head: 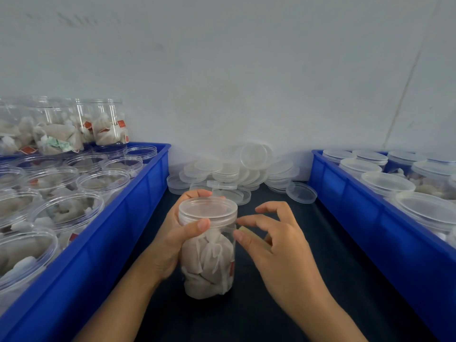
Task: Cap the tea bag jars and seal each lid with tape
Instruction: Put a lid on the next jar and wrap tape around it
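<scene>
Clear plastic jar (208, 253), packed with tea bags, stands on the dark desk (333, 280) midway between the two blue crates, nearer the front edge than the wall. Its lid (207, 209) already sits on the mouth. The left hand (172, 240) grasps the jar high up, thumb across the front just under the lid and fingers curled round the back rim. The right hand (269, 233) hovers just beside the jar's right shoulder, fingers loosely bent; thumb and forefinger seem to pinch something small and pale, perhaps a tape end, though I cannot tell for certain.

The step in hand looks like sealing. To do it well, the lid should be seated fully level before any tape goes on. The left hand ought to keep the jar steady on the desk and turn it, while the right lays tape straddling the seam, half on lid, half on wall, pressed flat without wrinkles.

Left crate (138, 208) holds uncapped filled jars; the right crate (357, 218) holds capped ones. Spare lids (229, 174) are heaped at the desk's back edge against the wall.
</scene>
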A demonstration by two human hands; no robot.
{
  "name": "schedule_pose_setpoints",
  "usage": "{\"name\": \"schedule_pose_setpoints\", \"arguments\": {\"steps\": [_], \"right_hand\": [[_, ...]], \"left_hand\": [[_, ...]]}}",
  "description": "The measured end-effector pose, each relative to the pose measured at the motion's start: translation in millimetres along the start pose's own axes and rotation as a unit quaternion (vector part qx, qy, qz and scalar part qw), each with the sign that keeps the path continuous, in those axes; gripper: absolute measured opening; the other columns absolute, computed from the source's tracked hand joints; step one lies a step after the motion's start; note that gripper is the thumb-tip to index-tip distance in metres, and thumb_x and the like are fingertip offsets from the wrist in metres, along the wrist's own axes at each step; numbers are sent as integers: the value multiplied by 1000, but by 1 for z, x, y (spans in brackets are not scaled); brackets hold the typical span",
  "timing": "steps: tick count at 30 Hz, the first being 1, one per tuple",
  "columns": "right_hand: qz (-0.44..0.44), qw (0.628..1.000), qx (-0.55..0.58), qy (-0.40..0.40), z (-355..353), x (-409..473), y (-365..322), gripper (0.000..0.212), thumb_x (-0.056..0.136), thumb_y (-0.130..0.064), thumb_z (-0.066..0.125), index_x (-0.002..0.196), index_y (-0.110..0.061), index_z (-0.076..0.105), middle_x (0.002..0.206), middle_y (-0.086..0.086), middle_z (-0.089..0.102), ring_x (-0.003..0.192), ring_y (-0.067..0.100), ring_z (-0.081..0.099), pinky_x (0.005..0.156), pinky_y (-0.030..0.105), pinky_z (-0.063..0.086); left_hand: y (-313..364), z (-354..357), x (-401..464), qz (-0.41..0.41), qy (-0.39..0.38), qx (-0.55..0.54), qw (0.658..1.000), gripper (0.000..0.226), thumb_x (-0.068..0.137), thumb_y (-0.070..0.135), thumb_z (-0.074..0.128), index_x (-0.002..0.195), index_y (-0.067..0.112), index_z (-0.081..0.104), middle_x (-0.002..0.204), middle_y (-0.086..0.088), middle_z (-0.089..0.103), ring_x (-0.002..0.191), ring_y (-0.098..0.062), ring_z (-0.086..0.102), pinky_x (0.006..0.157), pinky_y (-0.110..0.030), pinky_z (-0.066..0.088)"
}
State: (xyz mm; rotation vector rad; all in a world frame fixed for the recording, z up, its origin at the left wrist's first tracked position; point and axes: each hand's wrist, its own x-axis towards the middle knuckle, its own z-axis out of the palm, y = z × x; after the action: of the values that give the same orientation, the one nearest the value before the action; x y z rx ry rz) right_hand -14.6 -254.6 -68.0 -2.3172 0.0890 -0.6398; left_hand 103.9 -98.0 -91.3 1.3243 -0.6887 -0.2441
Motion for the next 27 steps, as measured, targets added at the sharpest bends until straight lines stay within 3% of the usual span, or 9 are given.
{"name": "schedule_pose_setpoints", "arguments": {"steps": [3, 6, 9, 13, 16, 20, 23, 27], "right_hand": [[-11, 1000, -17, -19, 3, 0, 0, 39, 94, -44, 51, 133, -40, 52, 125, -28, 27, 94, -13, 47, 70, 13, 46], [-20, 999, -27, -23, 2, 1, 1, 40, 95, -42, 48, 135, -39, 50, 128, -27, 26, 104, -16, 42, 70, 9, 45], [-23, 999, -36, -11, -4, 1, 1, 32, 91, -45, 53, 123, -41, 61, 128, -29, 27, 99, -13, 46, 71, 15, 47], [-56, 992, -117, 2, -16, 3, -4, 27, 82, -59, 53, 97, -42, 67, 124, -34, 27, 86, -5, 51, 62, 13, 40], [-68, 980, -189, -15, -20, 5, -6, 36, 81, -68, 42, 97, -41, 61, 130, -28, 25, 69, -2, 46, 56, 11, 32], [-61, 964, -259, -17, -24, 6, -5, 71, 72, -76, 9, 116, -44, 53, 138, -21, 28, 76, -2, 41, 56, 14, 26], [-68, 955, -289, -6, -29, 7, -4, 83, 66, -76, -3, 120, -42, 49, 120, -22, 47, 85, -1, 50, 64, 17, 36], [-74, 956, -282, 23, -33, 7, -1, 78, 66, -77, 0, 114, -41, 51, 94, -20, 60, 91, -1, 53, 66, 19, 39]], "left_hand": [[-1, 0, 1, -2, 4, -1, 1000, 94, 45, 53, 89, 123, 16, 54, 117, -6, 68, 108, -23, 66, 83, -26, 55], [-2, 0, 1, 1, 2, -3, 1000, 77, 52, 37, 81, 122, 17, 54, 115, -3, 69, 107, -22, 66, 82, -26, 55], [0, 1, 0, -1, -17, -2, 1000, 92, 46, 46, 89, 124, 16, 50, 118, -4, 68, 109, -22, 65, 86, -30, 55], [0, -1, -2, 4, -47, -26, 999, 79, 52, 23, 72, 125, 10, 45, 120, -8, 68, 112, -26, 64, 87, -31, 55], [1, -3, -2, 1, -72, -19, 997, 77, 52, 21, 69, 124, 10, 44, 119, -6, 68, 112, -23, 64, 87, -29, 55], [1, -3, -1, -6, -68, -20, 997, 82, 49, 21, 70, 126, 9, 44, 122, -8, 67, 114, -24, 63, 88, -28, 54], [0, -3, 1, -11, -63, -10, 998, 86, 47, 20, 71, 127, 6, 45, 121, -8, 68, 113, -23, 63, 88, -27, 54], [2, -3, 1, -14, -59, 5, 998, 89, 46, 23, 74, 128, 3, 46, 122, -9, 67, 116, -24, 62, 89, -27, 53]]}}
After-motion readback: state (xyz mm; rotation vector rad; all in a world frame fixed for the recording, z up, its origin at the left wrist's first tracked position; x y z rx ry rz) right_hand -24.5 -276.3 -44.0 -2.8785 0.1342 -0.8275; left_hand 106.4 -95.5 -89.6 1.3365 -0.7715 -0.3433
